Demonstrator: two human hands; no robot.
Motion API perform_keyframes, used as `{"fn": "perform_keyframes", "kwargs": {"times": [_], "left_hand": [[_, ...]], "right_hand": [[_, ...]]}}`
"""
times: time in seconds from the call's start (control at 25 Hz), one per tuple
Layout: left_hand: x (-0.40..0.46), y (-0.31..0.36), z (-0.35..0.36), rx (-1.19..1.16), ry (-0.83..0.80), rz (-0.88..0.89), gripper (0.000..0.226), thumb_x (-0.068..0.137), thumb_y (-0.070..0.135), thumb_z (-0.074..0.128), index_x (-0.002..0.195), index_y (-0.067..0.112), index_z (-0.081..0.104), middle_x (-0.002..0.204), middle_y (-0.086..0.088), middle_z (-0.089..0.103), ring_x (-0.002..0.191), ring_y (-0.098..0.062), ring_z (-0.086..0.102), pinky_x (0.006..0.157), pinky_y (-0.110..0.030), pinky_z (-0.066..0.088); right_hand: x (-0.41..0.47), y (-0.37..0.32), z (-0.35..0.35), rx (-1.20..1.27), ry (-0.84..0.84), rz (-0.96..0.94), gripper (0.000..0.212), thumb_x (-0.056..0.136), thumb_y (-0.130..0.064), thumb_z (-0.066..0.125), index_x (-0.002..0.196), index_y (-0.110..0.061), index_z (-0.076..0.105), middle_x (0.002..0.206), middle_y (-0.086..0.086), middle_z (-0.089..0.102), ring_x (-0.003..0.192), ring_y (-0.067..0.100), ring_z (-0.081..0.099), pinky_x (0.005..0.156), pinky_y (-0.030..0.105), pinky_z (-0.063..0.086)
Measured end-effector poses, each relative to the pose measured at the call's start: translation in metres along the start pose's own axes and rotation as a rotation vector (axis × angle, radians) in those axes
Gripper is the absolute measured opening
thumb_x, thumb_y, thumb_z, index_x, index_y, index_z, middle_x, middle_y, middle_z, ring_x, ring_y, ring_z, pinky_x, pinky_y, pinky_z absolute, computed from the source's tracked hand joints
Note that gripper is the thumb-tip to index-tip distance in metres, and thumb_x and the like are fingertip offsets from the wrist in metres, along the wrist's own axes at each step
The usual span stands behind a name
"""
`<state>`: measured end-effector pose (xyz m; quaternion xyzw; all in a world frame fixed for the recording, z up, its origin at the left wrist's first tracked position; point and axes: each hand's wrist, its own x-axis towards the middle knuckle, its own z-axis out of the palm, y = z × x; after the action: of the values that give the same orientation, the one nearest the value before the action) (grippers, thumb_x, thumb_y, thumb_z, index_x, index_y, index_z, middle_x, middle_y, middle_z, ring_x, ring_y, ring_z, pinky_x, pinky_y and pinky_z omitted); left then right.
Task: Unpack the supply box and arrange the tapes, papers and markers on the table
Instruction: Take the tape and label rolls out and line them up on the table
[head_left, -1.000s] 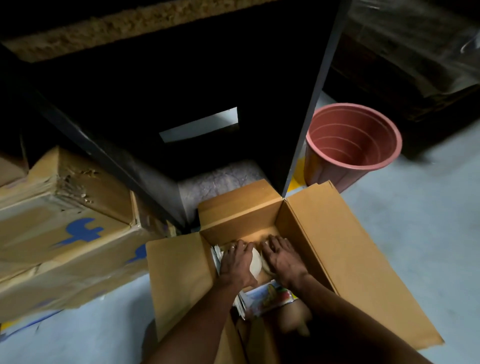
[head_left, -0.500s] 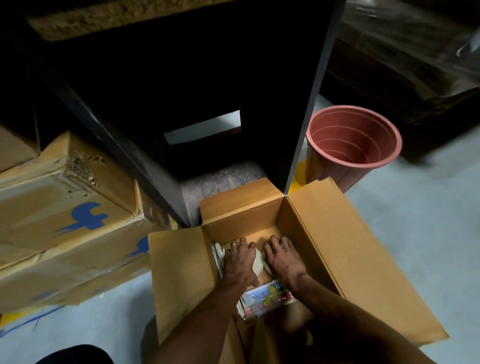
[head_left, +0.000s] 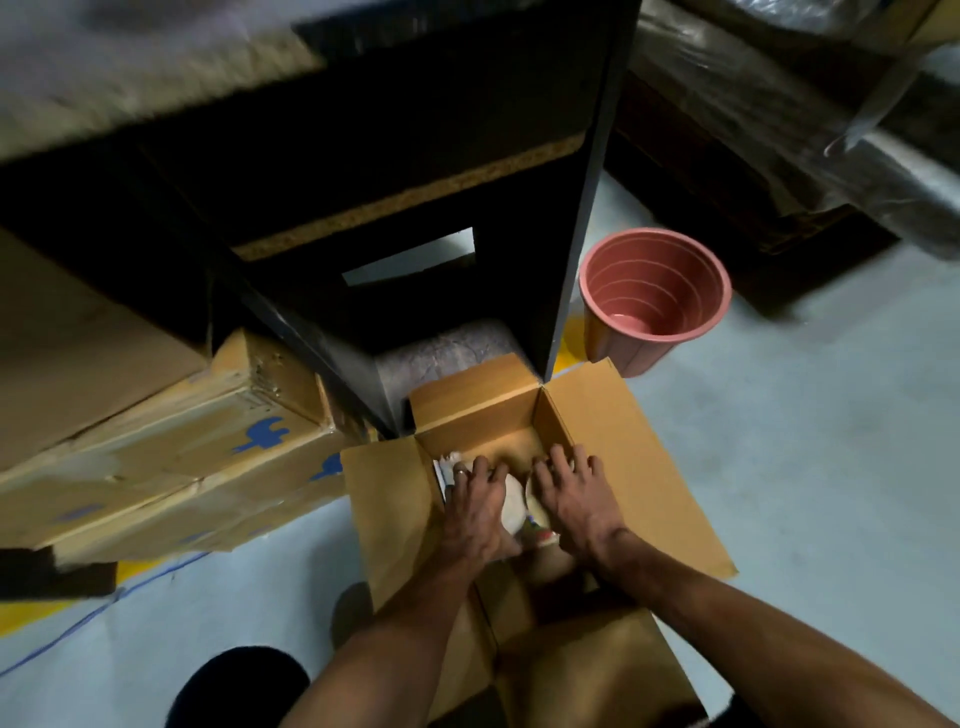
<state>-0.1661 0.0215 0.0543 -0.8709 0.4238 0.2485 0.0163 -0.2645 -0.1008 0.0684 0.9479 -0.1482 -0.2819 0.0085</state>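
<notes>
**Operator:** Both hands are down inside the open supply box (head_left: 587, 415), which sits on the floor at 6 o'clock from the dark table (head_left: 363, 156). My left hand (head_left: 475, 512) covers the left side of a pale, rounded item (head_left: 514, 506) lying among the contents. It looks like a tape roll, but most of it is hidden, so I cannot confirm that.

**Checker:** State the grip on each side.

**Operator:** Left hand: fingers curled over the pale item, thumb tucked at its near edge, holding it. Right hand (head_left: 569, 499): fingers spread and fairly straight, resting on the contents at 3 o'clock from the item, clasping nothing that I can see.

**Checker:** Expected handling?

**Operator:** Judged light and stiff if it is a tape roll, with a smooth rim that may slip. Take hold across the rim, thumb opposing fingers. A printed packet (head_left: 543, 535) shows between my wrists; I judge it thin, flexible and liable to bend, so lift it flat from beneath by two edges.

**Checker:** Arm pose?

**Operator:** Both forearms enter from 6 o'clock and converge, wrists lowered below the flaps, palms down. A pink bucket (head_left: 654, 301) stands at 1 o'clock, well apart. Stacked cartons (head_left: 171, 457) lie at 9 o'clock.
</notes>
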Motion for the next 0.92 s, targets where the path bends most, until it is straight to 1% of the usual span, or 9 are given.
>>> {"fn": "perform_keyframes", "kwargs": {"times": [0.16,0.24,0.32,0.44,0.56,0.68,0.76,0.84,0.92], "left_hand": [[-0.050,0.013,-0.057,-0.074,0.047,-0.002,0.113,0.057,0.070,0.071,0.150,0.023,0.027,0.147,-0.004,0.031,0.138,-0.031,0.029,0.118,-0.041,0.024],[-0.080,0.022,-0.092,-0.113,0.055,-0.006,0.116,0.052,0.078,0.062,0.150,0.024,0.028,0.147,-0.002,0.032,0.137,-0.029,0.032,0.117,-0.041,0.025],[-0.111,0.029,-0.121,-0.182,0.027,-0.047,0.123,0.048,0.087,0.053,0.151,0.026,0.022,0.153,0.001,0.025,0.143,-0.027,0.026,0.119,-0.044,0.021],[-0.157,0.040,-0.165,-0.211,0.054,-0.076,0.125,0.048,0.088,0.061,0.150,0.028,0.021,0.155,0.003,0.024,0.146,-0.027,0.024,0.118,-0.049,0.024],[-0.207,0.050,-0.216,-0.203,0.076,-0.075,0.117,0.046,0.079,0.064,0.145,0.025,0.033,0.145,0.000,0.035,0.134,-0.027,0.036,0.115,-0.044,0.025],[-0.260,0.053,-0.264,-0.304,0.188,-0.103,0.110,0.041,0.074,0.067,0.136,0.022,0.044,0.133,-0.004,0.043,0.122,-0.031,0.044,0.106,-0.048,0.037],[-0.289,0.050,-0.289,-0.334,0.255,-0.106,0.109,0.041,0.075,0.066,0.132,0.017,0.049,0.127,-0.007,0.048,0.116,-0.032,0.047,0.102,-0.048,0.039],[-0.318,0.044,-0.311,-0.349,0.306,-0.139,0.107,0.042,0.076,0.064,0.130,0.016,0.050,0.123,-0.006,0.049,0.113,-0.028,0.047,0.102,-0.044,0.037],[-0.340,0.038,-0.335,-0.416,0.359,-0.165,0.106,0.042,0.072,0.069,0.132,0.021,0.044,0.124,-0.001,0.049,0.113,-0.023,0.047,0.101,-0.041,0.038]], "right_hand": [[-0.062,0.012,-0.057,0.099,0.006,0.043,0.114,0.067,-0.046,0.084,0.150,-0.013,0.014,0.150,0.018,0.020,0.132,0.045,0.027,0.099,0.053,0.040],[-0.095,0.015,-0.087,0.148,-0.011,0.055,0.115,0.064,-0.046,0.085,0.150,-0.015,0.015,0.149,0.018,0.021,0.131,0.045,0.027,0.100,0.054,0.041],[-0.128,0.018,-0.118,0.197,0.007,0.049,0.115,0.061,-0.049,0.084,0.149,-0.016,0.018,0.146,0.018,0.025,0.127,0.042,0.029,0.100,0.053,0.041],[-0.178,0.024,-0.168,0.269,0.039,0.064,0.118,0.052,-0.057,0.084,0.145,-0.020,0.022,0.139,0.016,0.033,0.119,0.036,0.034,0.096,0.050,0.043],[-0.221,0.025,-0.217,0.337,0.054,0.047,0.123,0.047,-0.064,0.082,0.146,-0.024,0.022,0.137,0.013,0.035,0.118,0.034,0.035,0.096,0.048,0.044],[-0.263,0.024,-0.269,0.368,0.082,0.036,0.126,0.046,-0.067,0.080,0.149,-0.025,0.021,0.137,0.012,0.035,0.117,0.033,0.036,0.095,0.047,0.046],[-0.284,0.021,-0.296,0.377,0.122,0.024,0.130,0.047,-0.067,0.080,0.153,-0.024,0.017,0.138,0.010,0.037,0.117,0.033,0.037,0.094,0.045,0.046],[-0.303,0.013,-0.317,0.419,0.156,0.000,0.132,0.048,-0.068,0.077,0.155,-0.022,0.015,0.139,0.008,0.037,0.118,0.032,0.037,0.094,0.045,0.046],[-0.314,0.003,-0.335,0.467,0.201,-0.029,0.131,0.047,-0.071,0.073,0.154,-0.019,0.018,0.138,0.006,0.038,0.117,0.031,0.037,0.094,0.044,0.046]]}}
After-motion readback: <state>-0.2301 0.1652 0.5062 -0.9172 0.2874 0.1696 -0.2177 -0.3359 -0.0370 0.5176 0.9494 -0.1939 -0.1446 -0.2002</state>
